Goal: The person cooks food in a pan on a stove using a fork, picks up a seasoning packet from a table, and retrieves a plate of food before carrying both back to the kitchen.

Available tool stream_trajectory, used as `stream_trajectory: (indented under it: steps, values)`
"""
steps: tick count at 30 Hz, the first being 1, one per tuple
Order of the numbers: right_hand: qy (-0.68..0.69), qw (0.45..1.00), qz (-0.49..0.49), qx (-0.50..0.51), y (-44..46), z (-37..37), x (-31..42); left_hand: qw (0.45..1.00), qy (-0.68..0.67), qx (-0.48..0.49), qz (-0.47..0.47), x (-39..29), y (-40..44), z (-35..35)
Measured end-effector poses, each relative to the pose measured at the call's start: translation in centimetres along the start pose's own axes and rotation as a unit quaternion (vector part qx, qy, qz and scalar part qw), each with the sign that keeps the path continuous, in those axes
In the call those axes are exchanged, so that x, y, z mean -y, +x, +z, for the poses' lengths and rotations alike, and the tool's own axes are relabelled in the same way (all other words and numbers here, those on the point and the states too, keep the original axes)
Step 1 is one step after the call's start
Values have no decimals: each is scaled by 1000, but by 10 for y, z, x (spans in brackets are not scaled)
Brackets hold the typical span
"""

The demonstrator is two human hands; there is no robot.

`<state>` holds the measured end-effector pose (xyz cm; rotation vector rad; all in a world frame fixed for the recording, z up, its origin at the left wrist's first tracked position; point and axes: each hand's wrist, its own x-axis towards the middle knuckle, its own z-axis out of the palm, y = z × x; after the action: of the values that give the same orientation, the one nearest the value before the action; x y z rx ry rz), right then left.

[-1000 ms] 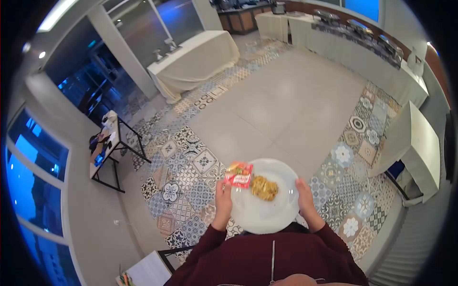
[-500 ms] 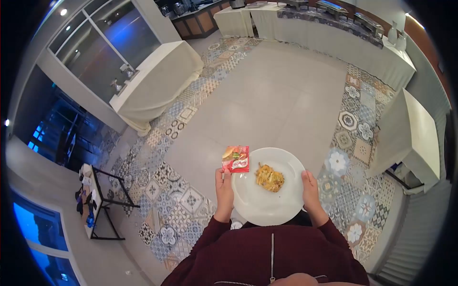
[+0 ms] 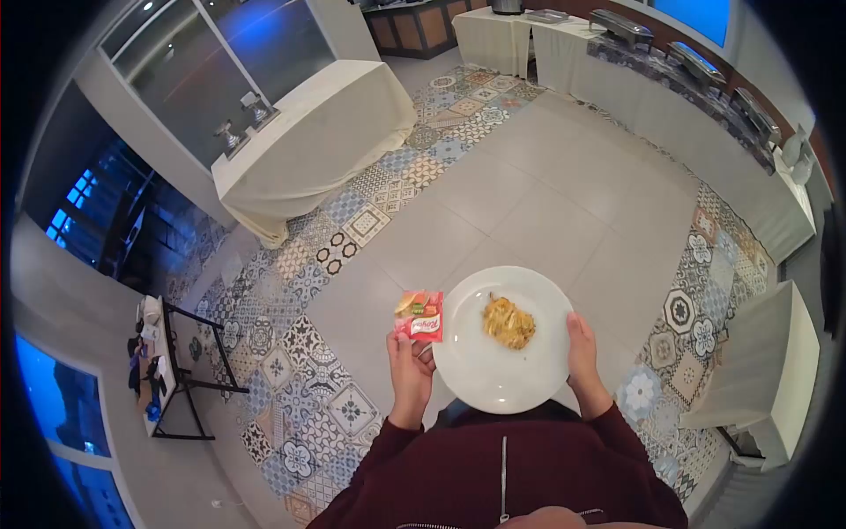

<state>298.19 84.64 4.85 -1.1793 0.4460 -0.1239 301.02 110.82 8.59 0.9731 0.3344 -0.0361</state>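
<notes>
A white round plate (image 3: 467,357) is held in front of my body, with a yellow-brown portion of food (image 3: 508,323) on it. My right hand (image 3: 582,351) grips the plate's right rim, thumb on top. In my left hand (image 3: 410,370), a red sachet (image 3: 419,316) with printed lettering and a food picture is pinched upright just left of the plate. The left fingers also reach the plate's left rim; how much they support it I cannot tell.
A cloth-covered table (image 3: 326,141) with metal stands is at left. Chafing dishes (image 3: 621,26) line the back-right counter. A draped table (image 3: 762,370) stands at right. A black-legged table (image 3: 172,370) with items on it is at far left, over patterned floor tiles (image 3: 352,410).
The camera view has turned, so the room's furniture shifts within it. The sachet sits slightly lower and farther left, and the plate is a little higher. Both hands keep their hold.
</notes>
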Motion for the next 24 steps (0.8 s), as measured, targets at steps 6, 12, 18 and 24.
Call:
stream_trajectory:
  steps: [6, 12, 18, 24]
  values:
    - [19, 998, 1, -57, 145, 91, 38, 998, 37, 53, -11, -51, 178, 52]
    - [74, 992, -10, -101, 269, 122, 54, 993, 56, 90, -50, -61, 339, 116]
    - [119, 984, 1, -134, 416, 157, 68, 988, 64, 122, -69, -52, 502, 172]
    - [111, 992, 11, -61, 602, 205, 106, 991, 61, 93, -68, -79, 659, 235]
